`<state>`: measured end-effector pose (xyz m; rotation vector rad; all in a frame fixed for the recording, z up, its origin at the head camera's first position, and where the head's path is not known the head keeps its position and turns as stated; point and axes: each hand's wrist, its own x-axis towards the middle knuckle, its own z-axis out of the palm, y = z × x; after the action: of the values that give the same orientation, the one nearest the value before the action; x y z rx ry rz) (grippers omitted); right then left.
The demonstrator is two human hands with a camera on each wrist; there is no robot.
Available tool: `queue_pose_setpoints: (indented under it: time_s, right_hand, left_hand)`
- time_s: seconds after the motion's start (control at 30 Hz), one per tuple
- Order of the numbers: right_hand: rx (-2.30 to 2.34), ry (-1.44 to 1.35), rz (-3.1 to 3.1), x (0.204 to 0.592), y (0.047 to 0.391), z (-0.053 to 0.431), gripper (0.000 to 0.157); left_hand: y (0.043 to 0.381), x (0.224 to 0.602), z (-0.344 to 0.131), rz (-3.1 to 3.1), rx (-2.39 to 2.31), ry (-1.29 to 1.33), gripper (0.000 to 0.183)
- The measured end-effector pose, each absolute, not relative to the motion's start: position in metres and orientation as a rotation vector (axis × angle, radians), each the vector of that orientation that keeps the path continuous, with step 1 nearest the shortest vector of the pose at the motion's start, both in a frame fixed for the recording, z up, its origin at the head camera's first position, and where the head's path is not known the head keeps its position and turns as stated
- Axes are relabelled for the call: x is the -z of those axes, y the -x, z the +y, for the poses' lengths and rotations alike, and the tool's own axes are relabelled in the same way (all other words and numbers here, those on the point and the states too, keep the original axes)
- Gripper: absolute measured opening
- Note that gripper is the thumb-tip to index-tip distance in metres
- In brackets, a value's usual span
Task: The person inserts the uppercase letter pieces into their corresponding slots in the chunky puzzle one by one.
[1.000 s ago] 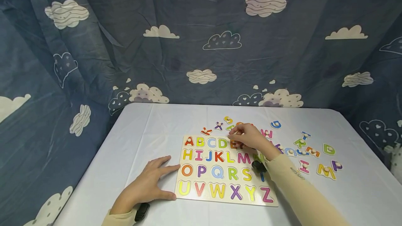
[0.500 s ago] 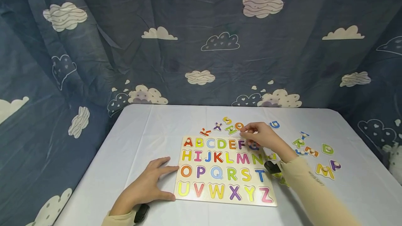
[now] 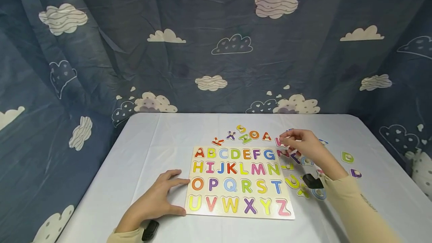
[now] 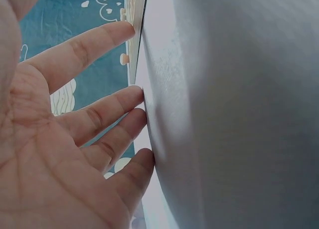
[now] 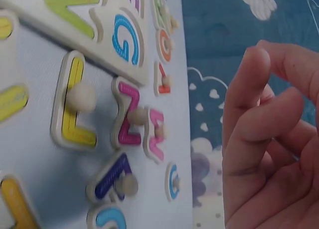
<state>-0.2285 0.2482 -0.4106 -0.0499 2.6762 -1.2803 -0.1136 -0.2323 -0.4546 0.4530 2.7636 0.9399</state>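
Note:
A wooden alphabet board (image 3: 237, 194) lies flat on the white table. Knobbed letters A (image 3: 199, 152) and B (image 3: 211, 153) sit in its top row. Fingers spread, my left hand (image 3: 156, 198) touches the board's left edge; in the left wrist view, one fingertip meets the edge of the board (image 4: 139, 34). Beyond the board's top right corner, my right hand (image 3: 305, 147) hovers above loose letters, its fingers loosely bent. Nothing shows between its fingers (image 5: 256, 69) in the right wrist view. Nearest to it is a pink letter (image 3: 279, 142), partly covered.
Several loose knobbed letters lie beyond and right of the board, among them an orange O (image 3: 254, 135), a red A (image 3: 266, 137), a yellow U (image 3: 292, 182) and a green D (image 3: 347, 157). A dark cloud-patterned cloth (image 3: 189, 63) hangs behind the table.
My right hand has moved right, from over the board's top row to over the loose letters, uncovering F, G and the red A. The left hand keeps its place at the board.

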Motion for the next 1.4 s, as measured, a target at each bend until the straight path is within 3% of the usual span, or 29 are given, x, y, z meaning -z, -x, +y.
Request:
queue_pose_setpoints:
  time_s: [0.23, 0.57, 1.4]
  right_hand:
    - [1.295, -0.112, 2.683, 0.414, 0.213, 0.265, 0.054]
    - [1.243, -0.373, 2.701, 0.436, 0.192, 0.290, 0.050]
    - [1.039, -0.476, 2.746, 0.451, 0.186, 0.304, 0.033]
  left_hand:
    - [0.114, 0.457, -0.233, 2.759, -0.944, -0.446, 0.085]
    - [0.114, 0.459, -0.233, 2.765, -0.929, -0.440, 0.084]
    - [0.114, 0.455, -0.233, 2.778, -0.904, -0.485, 0.085]
